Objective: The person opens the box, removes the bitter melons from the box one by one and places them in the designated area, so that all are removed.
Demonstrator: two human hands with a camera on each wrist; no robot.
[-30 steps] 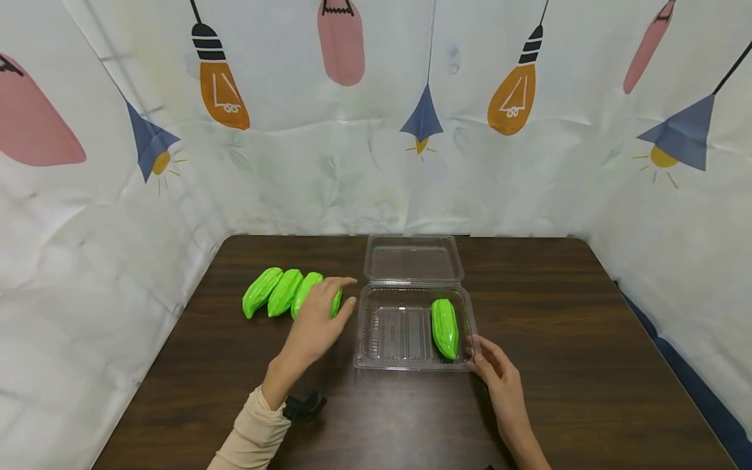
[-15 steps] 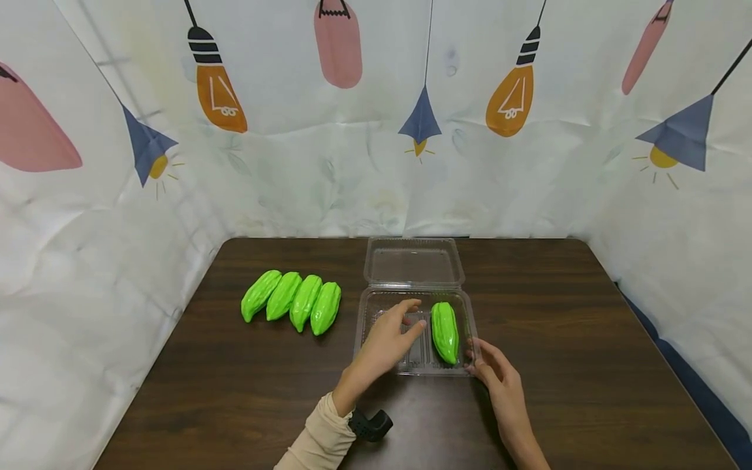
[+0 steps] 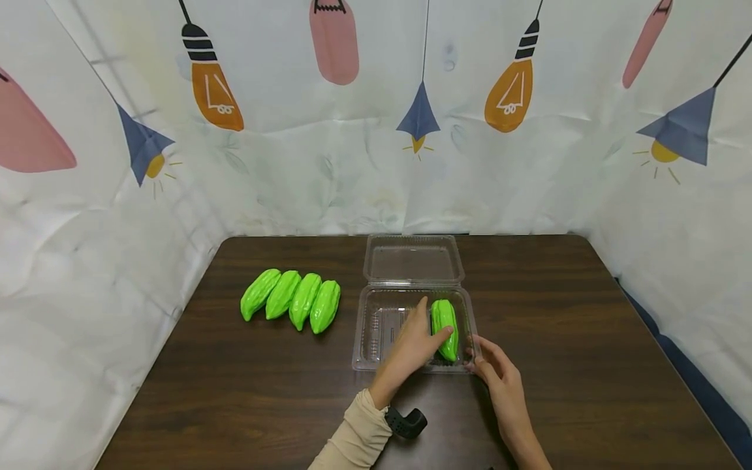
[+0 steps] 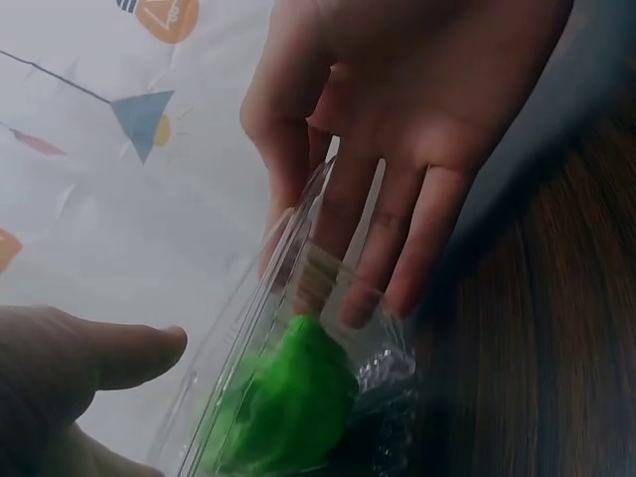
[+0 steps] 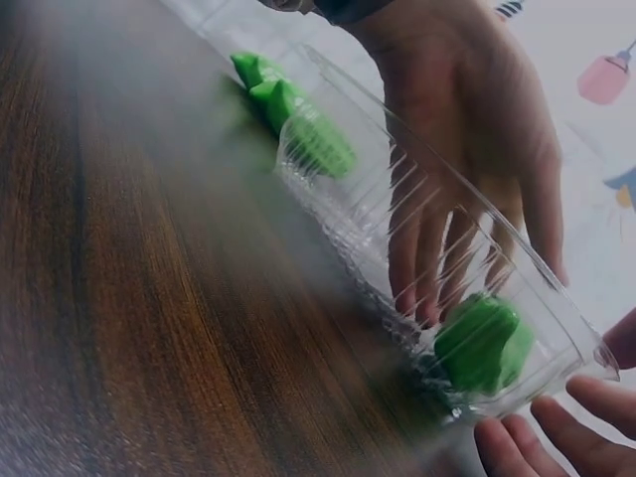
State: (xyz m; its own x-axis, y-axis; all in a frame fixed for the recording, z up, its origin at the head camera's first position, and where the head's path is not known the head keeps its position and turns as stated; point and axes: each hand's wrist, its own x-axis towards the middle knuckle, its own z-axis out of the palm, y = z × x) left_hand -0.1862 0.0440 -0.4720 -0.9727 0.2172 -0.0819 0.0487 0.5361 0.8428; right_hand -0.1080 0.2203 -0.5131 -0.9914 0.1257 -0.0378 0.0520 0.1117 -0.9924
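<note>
A clear plastic clamshell box (image 3: 376, 339) lies on the table with its lid (image 3: 414, 260) folded back. Inside, at the right wall, lies a bright green, ridged, pod-shaped fruit (image 3: 442, 316). My left hand (image 3: 410, 344) is over the box, its fingers extended beside the fruit and its thumb overlapping the fruit's lower right side. In the right wrist view those fingers look straight, fingertips close to the green fruit (image 5: 484, 343). My right hand (image 3: 502, 382) grips the box's lower right edge, thumb on one side of the wall and fingers on the other, as the left wrist view shows.
Several matching green fruits (image 3: 304, 301) lie in a slanted row to the left of the box. The dark wooden table (image 3: 558, 307) is enclosed by a white printed curtain (image 3: 329, 176). A black band (image 3: 405, 423) sits on my left wrist.
My left hand has moved right, from above the row of fruits into the box beside the single fruit. My right hand has stayed on the box's edge.
</note>
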